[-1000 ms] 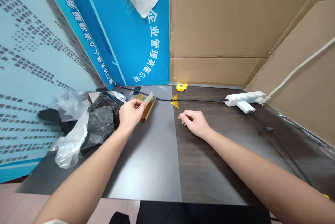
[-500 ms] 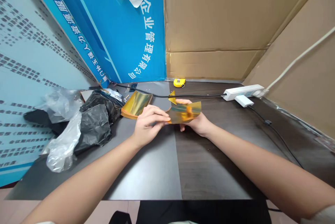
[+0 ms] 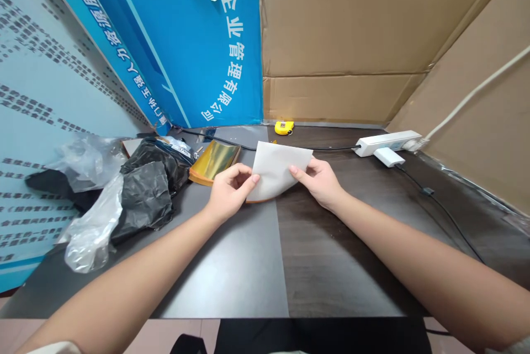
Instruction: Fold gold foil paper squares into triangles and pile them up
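Note:
Both hands hold a thin, flexible sheet (image 3: 275,172) above the table, its white back facing up and its lower edge curling. An orange-brown rim shows along that edge. My left hand (image 3: 232,191) pinches the sheet's left side, and my right hand (image 3: 318,181) grips its right corner. Just left of my left hand lies a stack of gold foil sheets (image 3: 214,162) with an orange-brown edge. The small gold triangle seen earlier is hidden behind the sheet.
Black plastic bags (image 3: 147,191) and a clear plastic bag (image 3: 93,216) lie at the table's left. A yellow tape measure (image 3: 284,127) sits at the back. A white power strip (image 3: 387,143) stands back right, with black and white cables. Cardboard and a blue printed board form the walls.
My hands have lifted the sheet from the stack and turned it over, so its gold face no longer shows and its white back faces up. My right hand has come up from the table to hold it.

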A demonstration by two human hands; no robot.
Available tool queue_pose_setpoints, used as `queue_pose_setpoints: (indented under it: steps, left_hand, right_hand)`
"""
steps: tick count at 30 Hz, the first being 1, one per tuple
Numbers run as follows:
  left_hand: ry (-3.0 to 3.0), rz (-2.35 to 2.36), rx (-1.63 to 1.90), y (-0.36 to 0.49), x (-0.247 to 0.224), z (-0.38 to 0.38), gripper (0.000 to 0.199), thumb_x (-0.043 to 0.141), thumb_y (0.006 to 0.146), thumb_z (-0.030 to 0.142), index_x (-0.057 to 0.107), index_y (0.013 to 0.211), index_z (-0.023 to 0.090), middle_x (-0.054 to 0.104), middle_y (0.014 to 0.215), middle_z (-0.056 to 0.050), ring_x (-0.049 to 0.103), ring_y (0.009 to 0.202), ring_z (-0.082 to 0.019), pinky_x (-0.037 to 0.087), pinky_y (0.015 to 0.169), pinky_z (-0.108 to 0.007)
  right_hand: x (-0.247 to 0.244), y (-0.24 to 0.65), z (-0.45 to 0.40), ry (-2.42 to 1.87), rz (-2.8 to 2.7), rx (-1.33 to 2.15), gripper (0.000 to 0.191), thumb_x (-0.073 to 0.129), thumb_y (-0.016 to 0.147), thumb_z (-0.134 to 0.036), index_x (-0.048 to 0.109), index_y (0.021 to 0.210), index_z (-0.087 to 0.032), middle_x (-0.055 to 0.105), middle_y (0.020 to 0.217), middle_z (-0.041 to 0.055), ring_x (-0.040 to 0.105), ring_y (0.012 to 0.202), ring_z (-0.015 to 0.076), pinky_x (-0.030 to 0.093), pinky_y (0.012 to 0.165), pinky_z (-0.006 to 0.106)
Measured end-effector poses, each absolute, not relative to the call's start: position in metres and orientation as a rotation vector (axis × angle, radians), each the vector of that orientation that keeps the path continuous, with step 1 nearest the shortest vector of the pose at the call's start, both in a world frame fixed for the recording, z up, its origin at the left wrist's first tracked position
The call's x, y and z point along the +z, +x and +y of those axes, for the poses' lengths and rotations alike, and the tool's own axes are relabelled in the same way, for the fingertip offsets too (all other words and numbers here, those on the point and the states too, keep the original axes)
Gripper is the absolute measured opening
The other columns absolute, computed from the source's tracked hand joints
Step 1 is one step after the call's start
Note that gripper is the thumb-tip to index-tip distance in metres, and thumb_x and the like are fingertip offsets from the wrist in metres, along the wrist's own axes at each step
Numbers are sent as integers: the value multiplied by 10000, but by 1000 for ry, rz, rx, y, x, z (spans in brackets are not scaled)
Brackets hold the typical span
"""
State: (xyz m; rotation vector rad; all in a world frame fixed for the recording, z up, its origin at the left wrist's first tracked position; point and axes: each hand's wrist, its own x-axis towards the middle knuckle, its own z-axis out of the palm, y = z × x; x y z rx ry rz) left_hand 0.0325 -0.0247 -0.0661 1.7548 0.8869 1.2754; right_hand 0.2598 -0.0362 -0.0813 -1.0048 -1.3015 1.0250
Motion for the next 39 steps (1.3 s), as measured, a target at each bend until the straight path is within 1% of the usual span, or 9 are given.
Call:
queue_pose_setpoints:
  steps: [7, 11, 15, 23, 27, 29, 33, 37, 39]
  left_hand:
    - [1468, 784, 1098, 30, -70, -24, 478, 628, 862, 643, 664, 886, 167, 637, 717, -17, 581, 603, -125, 466, 528, -215]
    - [1405, 713, 979, 28, -69, -25, 499, 728, 816, 518, 693, 1194, 195, 722, 996, -68, 683, 828, -191, 563, 713, -282]
    - [1511, 505, 776, 29, -69, -29, 689, 833, 791, 379, 586, 1429, 298, 633, 1263, -101, 656, 1074, -225, 566, 863, -292]
    - [1645, 377, 695, 31, -67, -36, 641, 856, 789, 318, 619, 1385, 325, 528, 1350, -117, 599, 1224, -260, 540, 1006, -369]
    - [1777, 330, 795, 33, -64, -37, 235, 840, 800, 400, 778, 883, 189, 622, 1165, -127, 654, 1105, -245, 549, 980, -405]
    - [1844, 394, 993, 32, -64, -33, 281, 833, 800, 445, 757, 754, 178, 652, 1020, -109, 671, 1001, -221, 564, 906, -383]
    - [1841, 614, 1448, 25, -65, -22, 145, 811, 840, 353, 764, 835, 216, 585, 942, -45, 584, 860, -132, 494, 723, -250]
    - [2038, 1016, 1935, 20, -60, -18, 52, 795, 856, 285, 787, 883, 241, 473, 807, -1, 516, 778, -113, 441, 651, -221]
    - [2179, 1040, 1956, 19, -59, -20, 36, 787, 859, 244, 789, 896, 241, 495, 833, -9, 545, 817, -117, 457, 649, -214]
  right_hand:
    - [-87, 252, -43, -955, -1279, 1352, 639, 818, 715, -658, 706, 1119, -175, 741, 1198, 125, 711, 1036, 254, 583, 924, 410]
    - [-80, 251, -51, -928, -1355, 1616, 609, 882, 677, -567, 729, 1070, -127, 776, 992, 128, 741, 870, 237, 610, 772, 360]
    - [-75, 248, -56, -893, -1468, 1844, 576, 892, 653, -566, 736, 982, -119, 761, 865, 86, 722, 751, 192, 582, 676, 293]
    - [-72, 247, -57, -912, -1637, 1846, 567, 897, 598, -605, 689, 811, -123, 652, 683, -3, 580, 594, 108, 463, 553, 222]
    - [-71, 244, -57, -930, -1764, 1621, 545, 881, 593, -619, 707, 755, -129, 651, 679, 6, 555, 606, 115, 456, 572, 247]
    - [-72, 248, -51, -980, -1720, 1444, 523, 844, 662, -613, 733, 855, -140, 696, 786, 39, 604, 689, 145, 494, 638, 275]
    - [-70, 269, -33, -1103, -1457, 1021, 483, 645, 881, -612, 676, 1140, -205, 692, 1066, 75, 627, 939, 167, 505, 759, 277]
    - [-63, 277, -37, -1060, -1433, 990, 684, 385, 961, -701, 585, 1346, -172, 560, 547, -31, 473, 480, 133, 393, 477, 252]
    - [-62, 269, -47, -976, -1597, 1173, 831, 570, 916, -650, 361, 1567, -177, 633, 573, -35, 493, 443, 125, 429, 466, 250]
